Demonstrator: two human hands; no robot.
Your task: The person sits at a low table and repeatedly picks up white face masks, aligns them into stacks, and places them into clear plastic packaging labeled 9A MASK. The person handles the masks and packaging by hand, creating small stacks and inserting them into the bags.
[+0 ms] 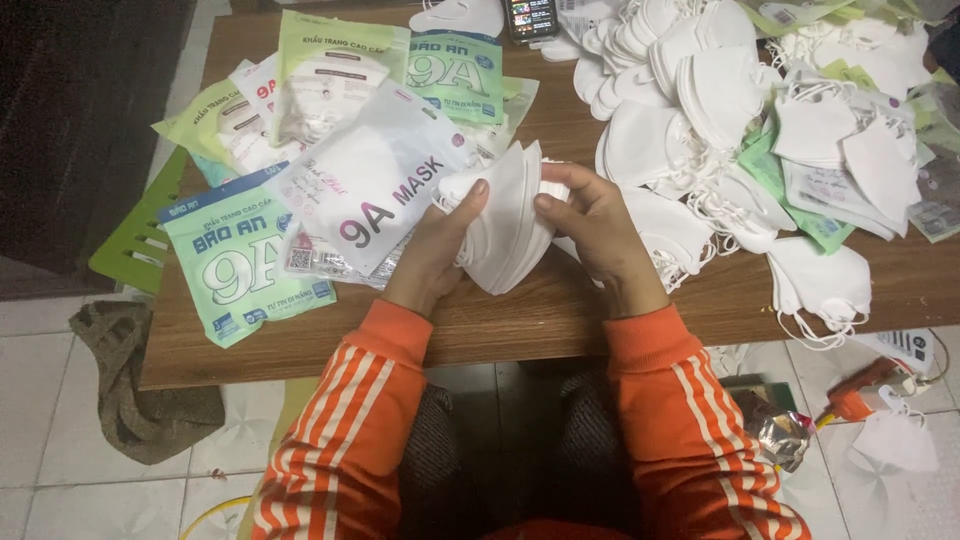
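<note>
Both of my hands hold a stack of folded white face masks [508, 222] just above the wooden table [560, 320]. My left hand [438, 250] grips the stack's left side with the thumb on top. My right hand [598, 228] closes on its right side, thumb pressed into the masks. Both arms wear orange sleeves with white stripes. A white mask packet [375, 180] lies just left of the stack.
Green and white mask packets [240, 262] are spread over the table's left half. A large heap of loose white masks [730, 110] covers the right half. A phone [531, 18] lies at the far edge. On the tiled floor are a grey cloth [135, 385] and an orange tool [865, 392].
</note>
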